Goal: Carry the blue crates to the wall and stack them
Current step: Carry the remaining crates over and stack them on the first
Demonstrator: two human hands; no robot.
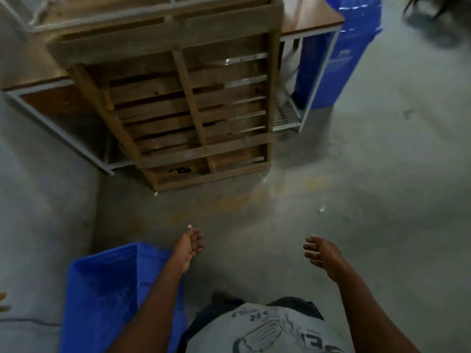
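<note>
A blue crate (102, 296) stands on the concrete floor at the lower left, close to the grey wall, and my left forearm crosses over its right side. My left hand (190, 247) hangs just past the crate's far right corner with loosely curled fingers and holds nothing. Further right, my right hand (322, 253) floats over bare floor, fingers relaxed and empty. More blue crates (341, 54) stand in a tall stack at the upper right, behind a table leg.
A wooden pallet (183, 98) leans upright against a brown-topped metal-framed table (311, 19) straight ahead. The grey wall (38, 200) runs along the left. Open concrete floor (369, 187) spreads to the right. A dark blurred shape shows at the top right corner.
</note>
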